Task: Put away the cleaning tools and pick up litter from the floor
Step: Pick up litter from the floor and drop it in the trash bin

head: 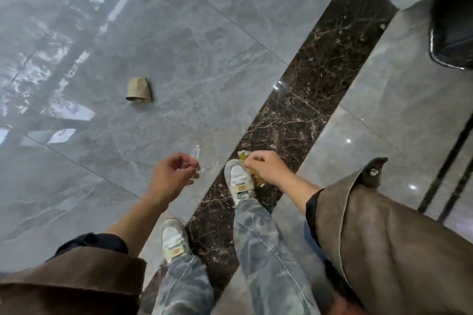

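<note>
While bending low over a glossy floor (204, 46) of grey veined tile, pinching litter with both hands at once. Closing the left hand (174, 174) on a clear plastic film (204, 161), nipping its near edge between thumb and curled fingertips (192, 176), leaving the crinkled, see-through sheet sticking up and out just beyond them, above the grey tile. Curling the right hand (266, 166) knuckles-up over a yellow wrapper (256, 178), pressing bunched fingertips onto its shiny, foil-like skin, showing one printed corner past the fingers and a crumpled gold fold under the palm, just beside the right sneaker (239, 179). Offering no clear view of any gap between that wrapper and the stone below. Standing along a dark brown marble strip (307, 110) laced with pale veins, planting the right sneaker on it and the left sneaker (174, 240) at its border with the grey. Leaving a crushed paper cup (139, 91) on the grey tile, well apart from both hands, up and to the left: tan, creased, squashed into a blunt dome with a rolled rim at its wider end. Wearing scuffed white low-top shoes, mottled washed-blue jeans (266, 250) and brown suede-like sleeves (384, 238) turned back over dark cuffs, with a metal snap on the right one. Catching a glossy black rounded object (453, 33) at the upper right edge, too cropped to identify.
</note>
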